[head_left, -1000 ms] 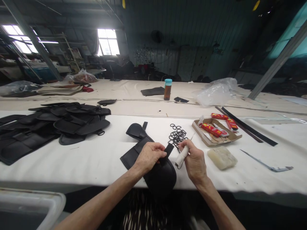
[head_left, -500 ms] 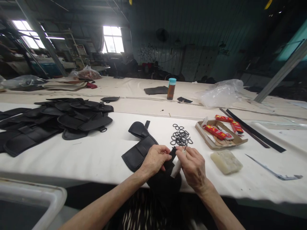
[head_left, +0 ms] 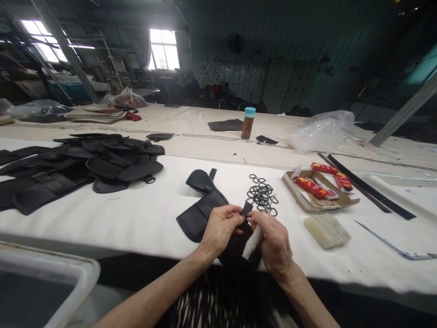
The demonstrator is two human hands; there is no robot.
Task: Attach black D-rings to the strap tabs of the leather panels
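My left hand (head_left: 219, 228) pinches a short black strap (head_left: 247, 208) whose end stands up above the fingertips. The strap belongs to a black leather piece (head_left: 235, 257) that hangs over the table's front edge and is partly hidden by my hands. My right hand (head_left: 276, 243) has its fingertips at the same strap. Tucked in its palm is an awl (head_left: 252, 245) with a whitish wrapped handle, its thin tip pointing up and away. Just beyond lie several black D-rings (head_left: 262, 193) in a loose heap. Another black leather piece (head_left: 201, 214) lies flat left of my hands.
A pile of black leather pieces (head_left: 112, 164) covers the left side. On the right are a cardboard tray (head_left: 290, 187) with red boxes, a yellowish block (head_left: 327, 231) and a thin metal tool (head_left: 389, 243). A bottle (head_left: 248, 124) stands farther back. A white bin (head_left: 82, 273) sits front left.
The strap end now shows higher between my fingertips, and my right fingers have closed in on it. The awl has shifted slightly with my right hand. The whole view has swung a little.
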